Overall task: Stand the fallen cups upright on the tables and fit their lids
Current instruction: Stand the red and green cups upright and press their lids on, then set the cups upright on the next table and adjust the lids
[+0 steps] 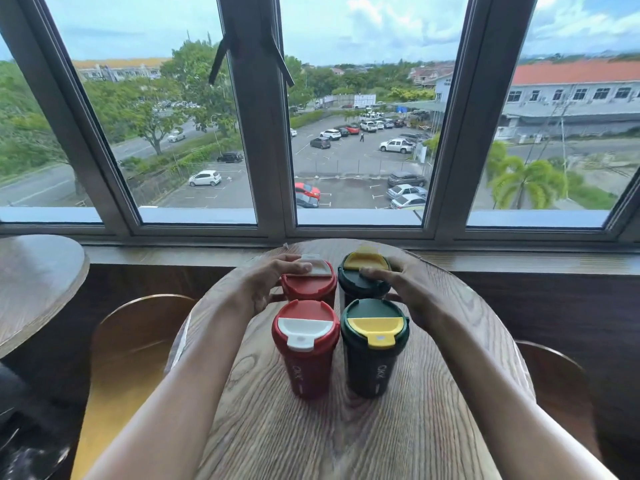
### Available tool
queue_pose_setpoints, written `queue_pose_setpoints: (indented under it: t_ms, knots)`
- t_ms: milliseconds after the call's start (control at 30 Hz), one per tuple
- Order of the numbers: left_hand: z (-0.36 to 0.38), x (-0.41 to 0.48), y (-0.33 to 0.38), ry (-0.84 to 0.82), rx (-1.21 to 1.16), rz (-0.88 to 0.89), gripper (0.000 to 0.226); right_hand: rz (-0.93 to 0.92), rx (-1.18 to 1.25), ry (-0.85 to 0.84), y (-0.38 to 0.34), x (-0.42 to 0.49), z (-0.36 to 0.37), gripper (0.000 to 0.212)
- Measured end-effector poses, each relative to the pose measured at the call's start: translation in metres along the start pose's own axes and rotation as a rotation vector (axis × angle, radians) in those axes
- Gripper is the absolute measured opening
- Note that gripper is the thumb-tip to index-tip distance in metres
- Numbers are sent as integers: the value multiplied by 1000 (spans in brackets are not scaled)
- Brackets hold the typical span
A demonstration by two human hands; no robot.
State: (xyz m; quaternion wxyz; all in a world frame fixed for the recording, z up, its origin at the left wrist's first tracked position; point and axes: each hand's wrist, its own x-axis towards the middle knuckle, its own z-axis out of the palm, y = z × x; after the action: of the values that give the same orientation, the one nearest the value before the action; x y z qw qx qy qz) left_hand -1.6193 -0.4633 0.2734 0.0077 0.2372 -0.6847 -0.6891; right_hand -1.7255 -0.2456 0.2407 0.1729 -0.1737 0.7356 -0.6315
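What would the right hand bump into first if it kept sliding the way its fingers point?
Probably the far green cup: the right hand already touches its lid, fingers pointing left across it. Beyond stands the far red cup.

Arms: two, both bare to the frame's lower edge.
Left hand (268, 282): bare, nothing worn.
Right hand (403, 289): bare, nothing worn.

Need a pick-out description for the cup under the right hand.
On the round wooden table by the window stand four lidded cups in a square. It is the far dark green cup, on the window side, under the right hand. Its yellow flap faces the window; the near green cup's faces the camera.
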Motion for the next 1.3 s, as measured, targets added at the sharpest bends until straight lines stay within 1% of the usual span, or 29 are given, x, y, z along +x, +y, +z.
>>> queue_pose_setpoints:
  t_ms: [67,167,233,300,400,500,567,633,700,767,800,933,1000,1233,1300]
  knots:
    - [0,-1,0,-1,11,5,20,18,-13,-14,-1,-3,1,34]
    - [2,-4,0,0,20,8,31,38,-10,-34,-3,-8,3,37]
    - [3,-5,1,6,16,10,31,50,-31,-48,-5,-8,2,40]
    - [4,-8,0,10,17,20,31,60,-88,-63,-6,-8,0,44]
    - [2,-5,-6,23,54,92,37,52,-182,-66,-10,-9,-3,47]
    - [-3,-10,-10,46,101,172,44,-29,-242,-5,-22,-12,-4,48]
    - [-8,-16,-8,100,112,233,49,-116,-299,85,-33,-14,-3,48]
    - [-16,-24,-3,197,114,308,37,-216,-353,150,-51,-15,3,44]
    - [-28,-35,1,277,153,390,22,-317,-394,148,-74,-17,18,39]
    - [-44,-49,3,344,208,466,11,-394,-433,101,-96,-20,42,36]
    - [-55,-57,3,379,228,489,10,-425,-458,65,-106,-21,58,35]
    - [-110,-98,-6,504,345,523,12,-473,-526,-121,-130,-32,141,32]
    - [-144,-121,-15,570,373,502,10,-466,-495,-202,-134,-40,189,30]
    - [-263,-215,-61,839,329,380,4,-466,-379,-473,-133,-77,362,25]
    - [-300,-236,-76,920,289,338,7,-455,-323,-546,-131,-84,406,21]
